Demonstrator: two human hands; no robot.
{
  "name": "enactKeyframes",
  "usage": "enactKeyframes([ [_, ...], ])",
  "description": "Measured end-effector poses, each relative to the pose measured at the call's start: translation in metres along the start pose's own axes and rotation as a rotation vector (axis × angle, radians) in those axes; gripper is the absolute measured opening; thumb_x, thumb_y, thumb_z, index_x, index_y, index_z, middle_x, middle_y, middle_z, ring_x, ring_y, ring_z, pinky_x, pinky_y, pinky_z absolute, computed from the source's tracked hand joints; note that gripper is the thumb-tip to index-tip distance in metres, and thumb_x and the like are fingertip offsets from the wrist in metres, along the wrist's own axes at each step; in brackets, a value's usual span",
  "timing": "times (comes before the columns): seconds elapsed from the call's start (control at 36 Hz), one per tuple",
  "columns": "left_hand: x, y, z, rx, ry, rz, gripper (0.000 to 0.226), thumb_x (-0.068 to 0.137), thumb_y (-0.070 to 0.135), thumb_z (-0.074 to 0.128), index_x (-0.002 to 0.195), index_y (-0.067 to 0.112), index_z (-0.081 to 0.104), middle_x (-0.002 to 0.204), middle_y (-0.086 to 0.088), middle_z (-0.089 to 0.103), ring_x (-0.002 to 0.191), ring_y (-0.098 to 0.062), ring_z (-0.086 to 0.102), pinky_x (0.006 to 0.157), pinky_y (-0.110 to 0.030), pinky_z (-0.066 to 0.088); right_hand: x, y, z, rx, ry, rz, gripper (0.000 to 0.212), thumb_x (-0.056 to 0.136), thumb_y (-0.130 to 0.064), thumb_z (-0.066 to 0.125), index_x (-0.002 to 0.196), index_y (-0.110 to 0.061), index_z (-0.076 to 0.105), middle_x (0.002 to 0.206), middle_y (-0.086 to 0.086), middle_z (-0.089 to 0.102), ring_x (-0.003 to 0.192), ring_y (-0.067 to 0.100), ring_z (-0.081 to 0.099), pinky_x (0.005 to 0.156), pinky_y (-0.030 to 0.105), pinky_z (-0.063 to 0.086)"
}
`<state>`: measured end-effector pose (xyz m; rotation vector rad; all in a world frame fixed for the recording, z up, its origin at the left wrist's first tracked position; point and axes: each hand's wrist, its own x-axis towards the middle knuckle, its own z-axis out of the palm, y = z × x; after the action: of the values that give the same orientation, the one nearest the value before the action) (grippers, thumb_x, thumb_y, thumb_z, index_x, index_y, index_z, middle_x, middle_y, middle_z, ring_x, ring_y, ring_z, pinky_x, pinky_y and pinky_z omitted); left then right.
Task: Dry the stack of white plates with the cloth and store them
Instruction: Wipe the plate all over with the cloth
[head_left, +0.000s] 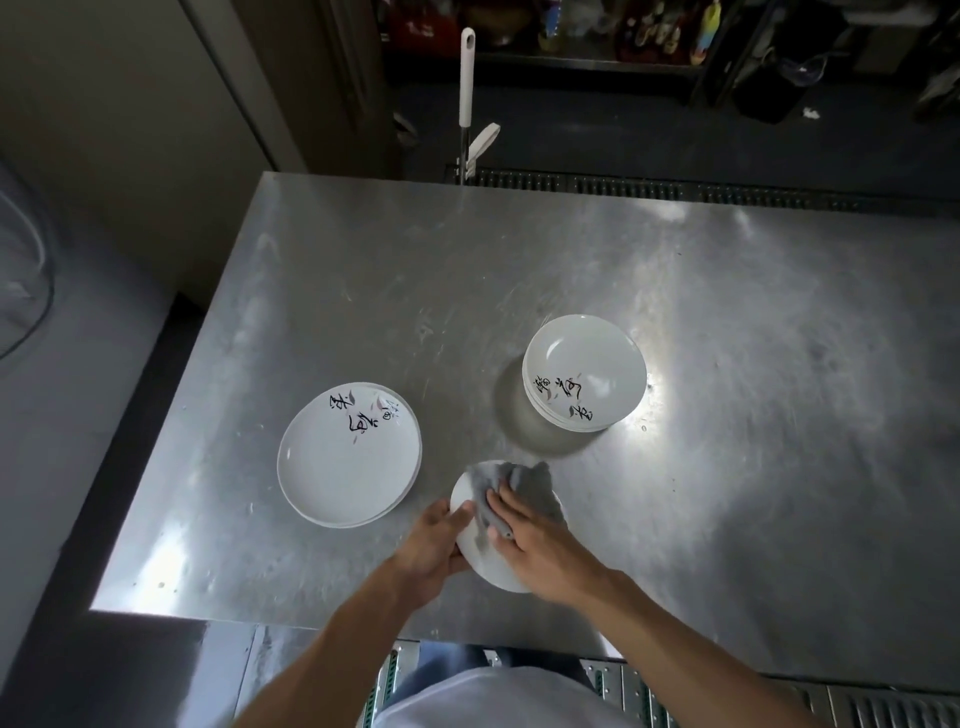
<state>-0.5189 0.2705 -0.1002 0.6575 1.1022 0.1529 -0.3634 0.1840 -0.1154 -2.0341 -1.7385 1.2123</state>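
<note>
Your left hand (434, 545) grips the small round white plate (491, 571) by its left rim, thumb on top and fingers curled under the edge. Your right hand (535, 540) lies on the crumpled grey cloth (524, 488) with fingers fairly flat, pressing it onto the plate's face rather than clutching it. The plate sits at the near middle of the scratched stainless steel table (727, 312), tilted a little toward you. I cannot tell whether its far edge touches the steel.

To dry it well, sweep the cloth in full circles out to the rim, since only the far and right parts are covered now and the near left part shows bare. Turn the plate with the left hand so each section passes under the cloth, then flip it for the underside. Hold the rim firmly: a wet glazed plate probably slips easily, and the table's near edge is close.

To the left stands a low stack of white plates with black brush lettering (349, 454), its layers slightly offset. Further off, to the right, is a taller stack of the same lettered white plates (584, 371), sitting squarer. Which stack is dried and which is waiting cannot be read from here.

Both stacks sit near the plate in hand but apart from it, so your elbows have room. Beyond the far edge a white-handled upright tool (466, 78) stands by a dark floor grating (623, 184), well out of reach. Nothing blocks the wiping itself. No storage place for the plates is in view.
</note>
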Motion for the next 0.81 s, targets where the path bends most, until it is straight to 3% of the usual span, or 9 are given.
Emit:
enactKeyframes([
  [0.08, 0.001, 0.002, -0.003, 0.012, 0.021, 0.007, 0.034, 0.107, 0.021, 0.050, 0.131, -0.002, 0.057, 0.112, -0.021, 0.070, 0.099, -0.033, 0.068, 0.078, -0.042, 0.061, -0.020, 0.005, 0.008, -0.004, -0.002, -0.196, 0.051, 0.105, -0.056, 0.020, 0.154, -0.054, 0.004, 0.163, -0.030, -0.004, 0.150, -0.008, -0.001, 0.119, 0.040, 0.014],
  [0.14, 0.000, 0.002, -0.003, 0.015, 0.046, 0.015, 0.031, 0.106, 0.020, 0.052, 0.130, 0.000, 0.056, 0.111, -0.019, 0.070, 0.095, -0.030, 0.069, 0.070, -0.039, 0.061, -0.033, 0.018, 0.010, 0.024, 0.016, -0.184, 0.052, 0.105, -0.055, 0.025, 0.156, -0.045, 0.018, 0.161, -0.035, 0.003, 0.150, -0.004, 0.011, 0.119, 0.035, 0.021],
  [0.22, -0.003, 0.000, -0.003, 0.008, 0.062, 0.023, 0.020, 0.103, 0.019, 0.058, 0.123, 0.012, 0.057, 0.114, -0.012, 0.067, 0.094, -0.027, 0.068, 0.063, -0.033, 0.059, -0.039, 0.033, 0.012, 0.166, 0.116, 0.063, 0.055, 0.105, -0.052, 0.032, 0.157, -0.035, 0.028, 0.157, -0.034, 0.006, 0.150, 0.011, 0.025, 0.121, 0.037, 0.029],
  [0.31, -0.005, -0.003, 0.000, 0.038, 0.041, 0.022, 0.028, 0.099, 0.019, 0.065, 0.126, 0.017, 0.056, 0.117, -0.009, 0.066, 0.097, -0.028, 0.068, 0.067, -0.035, 0.060, -0.022, 0.019, 0.005, 0.358, 0.213, 0.264, 0.054, 0.107, -0.045, 0.033, 0.158, -0.029, 0.025, 0.163, -0.018, 0.007, 0.154, 0.011, 0.005, 0.124, 0.035, 0.016],
  [0.47, -0.011, 0.003, 0.005, 0.145, -0.027, 0.073, 0.030, 0.103, 0.011, 0.058, 0.132, 0.017, 0.057, 0.121, -0.017, 0.071, 0.107, -0.036, 0.070, 0.086, -0.055, 0.058, -0.003, -0.010, 0.005, 0.178, 0.144, -0.075, 0.051, 0.107, -0.038, 0.040, 0.156, -0.026, 0.033, 0.164, -0.017, 0.018, 0.151, -0.003, 0.009, 0.123, 0.018, 0.007],
  [0.56, -0.013, 0.007, 0.003, 0.161, -0.006, 0.046, 0.031, 0.101, 0.013, 0.063, 0.132, 0.014, 0.059, 0.125, -0.020, 0.069, 0.103, -0.035, 0.068, 0.094, -0.065, 0.051, 0.006, -0.006, -0.004, 0.070, 0.311, -0.010, 0.047, 0.107, -0.029, 0.041, 0.152, -0.016, 0.041, 0.160, -0.002, 0.035, 0.151, 0.014, 0.023, 0.125, 0.035, 0.015],
  [0.61, -0.014, 0.007, 0.001, 0.184, -0.012, 0.039, 0.032, 0.101, 0.009, 0.060, 0.132, 0.012, 0.058, 0.122, -0.022, 0.069, 0.099, -0.033, 0.067, 0.094, -0.063, 0.052, 0.005, -0.009, -0.002, 0.065, 0.246, -0.051, 0.051, 0.105, -0.037, 0.040, 0.149, -0.012, 0.046, 0.158, 0.001, 0.039, 0.150, 0.014, 0.028, 0.124, 0.042, 0.021],
  [0.69, -0.015, 0.005, -0.002, 0.212, -0.025, 0.036, 0.032, 0.101, 0.008, 0.060, 0.133, 0.011, 0.058, 0.123, -0.021, 0.069, 0.098, -0.030, 0.067, 0.091, -0.057, 0.055, 0.003, -0.005, 0.002, 0.024, 0.149, -0.194, 0.052, 0.106, -0.040, 0.037, 0.154, -0.019, 0.039, 0.162, -0.010, 0.030, 0.152, 0.004, 0.016, 0.125, 0.034, 0.016],
  [0.81, -0.015, 0.007, 0.000, 0.196, -0.034, 0.025, 0.032, 0.099, 0.013, 0.066, 0.131, 0.012, 0.060, 0.113, -0.015, 0.072, 0.093, -0.026, 0.070, 0.082, -0.049, 0.058, 0.008, -0.001, -0.006, 0.052, 0.226, -0.040, 0.049, 0.108, -0.030, 0.040, 0.155, -0.016, 0.034, 0.159, -0.015, 0.018, 0.150, 0.002, 0.010, 0.125, 0.032, 0.015],
])
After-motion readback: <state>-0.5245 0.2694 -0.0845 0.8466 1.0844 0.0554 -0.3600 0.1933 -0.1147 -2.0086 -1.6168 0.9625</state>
